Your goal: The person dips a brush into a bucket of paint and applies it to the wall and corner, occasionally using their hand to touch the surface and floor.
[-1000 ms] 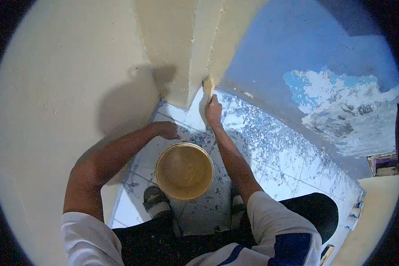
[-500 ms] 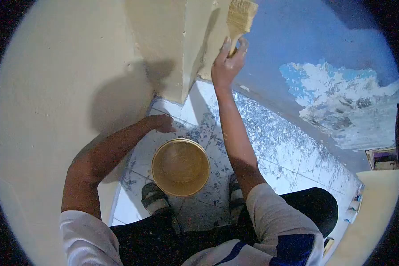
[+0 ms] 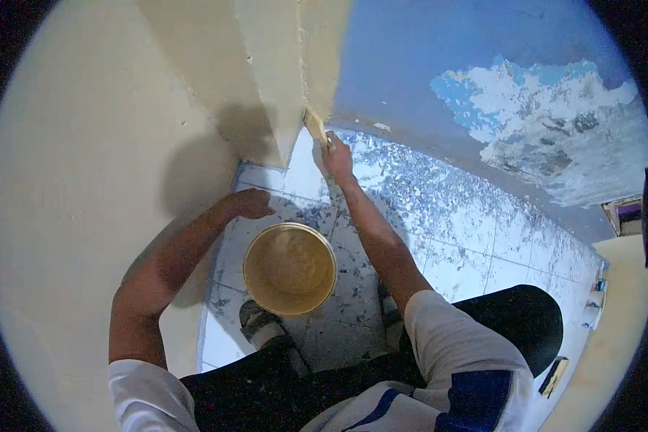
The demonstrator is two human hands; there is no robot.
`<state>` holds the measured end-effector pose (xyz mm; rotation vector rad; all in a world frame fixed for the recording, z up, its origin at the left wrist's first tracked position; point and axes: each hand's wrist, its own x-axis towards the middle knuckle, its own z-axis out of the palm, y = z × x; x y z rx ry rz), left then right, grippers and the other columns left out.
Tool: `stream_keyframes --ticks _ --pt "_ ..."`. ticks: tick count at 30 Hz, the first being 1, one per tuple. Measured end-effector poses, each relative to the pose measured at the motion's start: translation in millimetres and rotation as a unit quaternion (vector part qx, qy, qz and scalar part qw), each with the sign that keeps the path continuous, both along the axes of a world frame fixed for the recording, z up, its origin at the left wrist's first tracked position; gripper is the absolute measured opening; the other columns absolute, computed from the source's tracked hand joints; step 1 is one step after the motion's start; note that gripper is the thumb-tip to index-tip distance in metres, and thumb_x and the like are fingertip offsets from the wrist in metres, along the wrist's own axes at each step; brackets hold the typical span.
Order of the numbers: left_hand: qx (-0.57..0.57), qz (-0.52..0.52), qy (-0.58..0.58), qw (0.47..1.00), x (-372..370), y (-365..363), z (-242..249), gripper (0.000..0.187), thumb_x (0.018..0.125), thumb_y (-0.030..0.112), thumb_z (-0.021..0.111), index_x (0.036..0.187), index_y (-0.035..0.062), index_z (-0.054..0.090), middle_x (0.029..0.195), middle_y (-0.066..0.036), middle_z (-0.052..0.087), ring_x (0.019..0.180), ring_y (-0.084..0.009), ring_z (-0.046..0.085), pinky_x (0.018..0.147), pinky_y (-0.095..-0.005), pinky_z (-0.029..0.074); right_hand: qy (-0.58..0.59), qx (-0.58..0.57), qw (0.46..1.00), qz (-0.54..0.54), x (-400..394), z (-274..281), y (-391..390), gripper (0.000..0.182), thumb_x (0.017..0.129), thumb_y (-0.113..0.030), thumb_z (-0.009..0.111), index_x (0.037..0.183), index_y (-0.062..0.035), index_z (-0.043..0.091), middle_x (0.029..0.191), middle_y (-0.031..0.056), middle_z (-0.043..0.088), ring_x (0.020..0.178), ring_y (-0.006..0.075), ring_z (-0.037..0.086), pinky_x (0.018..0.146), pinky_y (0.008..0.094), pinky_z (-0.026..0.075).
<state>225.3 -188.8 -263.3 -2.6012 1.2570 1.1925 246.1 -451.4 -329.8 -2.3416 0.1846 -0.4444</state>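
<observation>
My right hand (image 3: 336,159) grips a paintbrush (image 3: 315,124) whose bristles press low on the cream-painted corner (image 3: 295,86) where it meets the blue wall (image 3: 410,65). My left hand (image 3: 248,204) rests low against the cream wall (image 3: 86,180) near the floor, fingers loosely curled, holding nothing. A round bucket of cream paint (image 3: 289,268) stands on the tiled floor between my arms, just in front of my sandalled feet.
The tiled floor (image 3: 453,230) is littered with blue and white paint flakes. The blue wall has a large peeled patch (image 3: 547,122) at the right. Small objects lie by the right edge near a cream surface (image 3: 615,317).
My right hand swept the brush up high along the corner, then came back down to the bottom of the wall. The left hand and bucket barely shifted.
</observation>
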Motion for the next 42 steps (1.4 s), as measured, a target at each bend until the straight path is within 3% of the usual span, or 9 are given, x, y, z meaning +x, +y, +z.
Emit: stream_keyframes --ticks 16,19,22,25,28,31,34,39,42 --pt "0.028 0.009 0.018 0.999 -7 -18 23 0.057 0.088 0.049 0.049 0.098 -0.0061 0.058 0.097 -0.026 0.061 0.088 -0.0391 0.061 0.081 -0.0467 0.047 0.020 0.063 0.995 -0.070 6 36 37 0.028 0.084 -0.019 0.058 0.109 -0.0068 0.055 0.080 0.0227 0.062 0.073 0.0407 0.062 0.064 0.0504 0.049" --pt "0.001 0.012 0.002 1.000 -5 -4 7 0.055 0.089 0.049 0.047 0.096 -0.0044 0.059 0.093 -0.025 0.062 0.087 -0.0390 0.060 0.080 -0.0474 0.047 -0.062 0.017 0.997 -0.051 25 28 28 0.028 0.083 -0.018 0.060 0.108 -0.0052 0.057 0.076 0.0225 0.062 0.070 0.0411 0.061 0.062 0.0483 0.049" --pt "0.007 -0.007 0.012 1.000 6 -2 4 0.054 0.090 0.047 0.047 0.088 -0.0048 0.062 0.090 -0.025 0.062 0.088 -0.0386 0.060 0.080 -0.0481 0.047 -0.228 -0.008 0.973 -0.021 14 37 11 0.026 0.085 -0.018 0.060 0.108 -0.0046 0.058 0.069 0.0165 0.061 0.060 0.0310 0.061 0.052 0.0398 0.047" --pt "0.046 -0.023 0.015 0.999 11 -4 6 0.054 0.089 0.044 0.049 0.090 -0.0086 0.061 0.092 -0.027 0.062 0.090 -0.0388 0.061 0.081 -0.0468 0.048 -0.146 0.235 0.961 0.014 -15 46 8 0.026 0.088 -0.018 0.057 0.111 -0.0053 0.057 0.067 0.0080 0.057 0.051 0.0165 0.055 0.044 0.0311 0.040" --pt "0.044 -0.029 -0.010 0.999 15 -9 8 0.054 0.088 0.042 0.051 0.091 -0.0106 0.061 0.092 -0.027 0.062 0.090 -0.0390 0.062 0.081 -0.0461 0.048 -0.040 0.366 0.929 0.028 -40 42 23 0.024 0.089 -0.012 0.048 0.112 -0.0035 0.052 0.080 0.0132 0.059 0.062 0.0212 0.058 0.059 0.0344 0.048" --pt "0.000 0.001 -0.020 1.000 11 -11 9 0.055 0.088 0.043 0.051 0.088 -0.0108 0.061 0.089 -0.028 0.063 0.088 -0.0388 0.062 0.080 -0.0462 0.048 0.083 0.663 0.742 0.055 -50 38 45 0.023 0.089 -0.006 0.043 0.111 -0.0039 0.048 0.082 0.0113 0.058 0.060 0.0164 0.056 0.055 0.0287 0.049" --pt "0.021 -0.001 0.014 1.000 1 -22 19 0.056 0.087 0.044 0.052 0.085 -0.0107 0.062 0.087 -0.029 0.063 0.086 -0.0386 0.063 0.079 -0.0465 0.048 0.080 0.753 0.653 -0.017 -34 51 64 0.023 0.087 -0.001 0.040 0.110 -0.0062 0.044 0.081 0.0086 0.058 0.058 0.0134 0.054 0.049 0.0235 0.046" --pt "-0.028 -0.015 0.001 1.000 -2 -11 3 0.056 0.085 0.046 0.053 0.080 -0.0088 0.064 0.084 -0.027 0.064 0.079 -0.0395 0.064 0.075 -0.0463 0.050 0.012 0.654 0.756 -0.022 23 73 68 0.019 0.092 -0.010 0.050 0.110 -0.0065 0.048 0.076 0.0021 0.054 0.061 0.0107 0.053 0.048 0.0231 0.044" --pt "0.004 0.004 0.014 1.000 1 -4 -7 0.055 0.084 0.047 0.055 0.078 -0.0072 0.064 0.082 -0.026 0.065 0.077 -0.0387 0.064 0.073 -0.0457 0.050 -0.073 0.613 0.787 0.025 25 162 70 0.026 0.090 -0.010 0.049 0.114 -0.0064 0.043 0.082 0.0058 0.054 0.062 0.0141 0.053 0.046 0.0271 0.043"
